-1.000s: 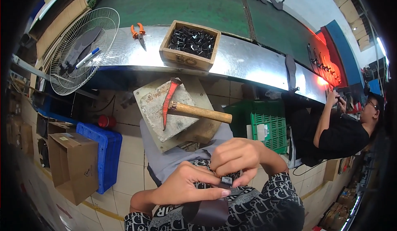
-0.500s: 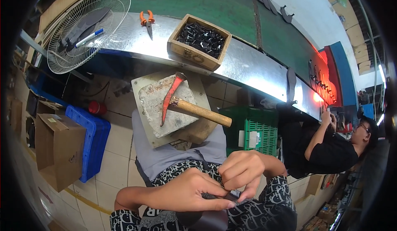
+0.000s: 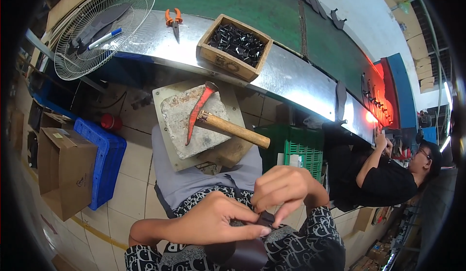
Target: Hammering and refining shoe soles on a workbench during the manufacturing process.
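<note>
Dark, smooth, curved piece point(image 3: 238, 255) held low over the lap, with a small black block-shaped part point(image 3: 265, 219) at its far end, between both hands. Gripped by the left hand point(image 3: 218, 220) between thumb and fingers; right hand point(image 3: 282, 191) closed with fingers curled, thumb against the side of the block-shaped part, exact fingertip contact partly hidden. Judging by the pinch, fine fingertip handling at the joint: brace with the left thumb close to the block-shaped part, steady the wrists low, apply force squarely and avoid twisting. Cannot tell from this angle how snug the fit. Leave alone, well apart from both hands, the red-headed hammer with a wooden handle point(image 3: 230, 127) lying across the rough grey stone slab point(image 3: 208, 139), and the open wooden box point(image 3: 224, 63) on the shiny metal desk point(image 3: 286, 75).
</note>
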Demonstrator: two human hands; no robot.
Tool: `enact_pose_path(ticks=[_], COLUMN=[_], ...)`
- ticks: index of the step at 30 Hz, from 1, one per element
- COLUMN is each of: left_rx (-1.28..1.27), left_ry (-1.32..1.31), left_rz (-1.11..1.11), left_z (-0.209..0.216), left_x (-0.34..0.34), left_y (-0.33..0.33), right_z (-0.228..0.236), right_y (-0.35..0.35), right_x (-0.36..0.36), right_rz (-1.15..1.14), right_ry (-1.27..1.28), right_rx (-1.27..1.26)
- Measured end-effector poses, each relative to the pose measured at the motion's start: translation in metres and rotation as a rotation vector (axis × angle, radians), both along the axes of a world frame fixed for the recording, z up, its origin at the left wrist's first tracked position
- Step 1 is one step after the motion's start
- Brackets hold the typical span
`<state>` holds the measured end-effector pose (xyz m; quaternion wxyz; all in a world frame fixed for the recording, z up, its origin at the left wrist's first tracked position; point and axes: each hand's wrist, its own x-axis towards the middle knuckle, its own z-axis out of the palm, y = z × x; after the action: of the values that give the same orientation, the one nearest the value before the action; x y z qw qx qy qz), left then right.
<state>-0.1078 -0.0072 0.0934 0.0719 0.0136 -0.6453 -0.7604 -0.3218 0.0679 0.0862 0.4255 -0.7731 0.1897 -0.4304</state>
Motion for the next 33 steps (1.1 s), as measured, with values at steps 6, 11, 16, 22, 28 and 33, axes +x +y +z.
enact_pose_path(ticks=[6, 11, 16, 22, 28, 33], left_rx=[0.064, 0.013, -0.058, -0.195, -0.635, -0.909], left_ry=[-0.078, -0.109, -0.144, -0.103, -0.055, -0.189], left_rz=[0.02, 0.019, 0.102, 0.294, 0.915, 1.119], left_z=[-0.002, 0.004, 0.008, 0.003, -0.025, -0.109], left_x=[0.0, -0.001, 0.001, 0.008, -0.005, -0.022], left_y=[0.0, -0.006, -0.012, -0.018, -0.059, -0.097], right_z=[-0.022, -0.031, -0.069, -0.089, -0.061, -0.025], right_y=[0.009, 0.004, -0.026, -0.029, -0.011, -0.005], right_x=[-0.001, -0.004, 0.014, 0.009, 0.011, 0.04], right_rz=[-0.099, -0.794, -1.049, -1.071, -1.075, -1.07], right_ry=[-0.124, 0.271, 0.898, 0.974, 0.184, 0.265], right_rx=[0.16, 0.333, -0.004, 0.006, 0.435, 0.305])
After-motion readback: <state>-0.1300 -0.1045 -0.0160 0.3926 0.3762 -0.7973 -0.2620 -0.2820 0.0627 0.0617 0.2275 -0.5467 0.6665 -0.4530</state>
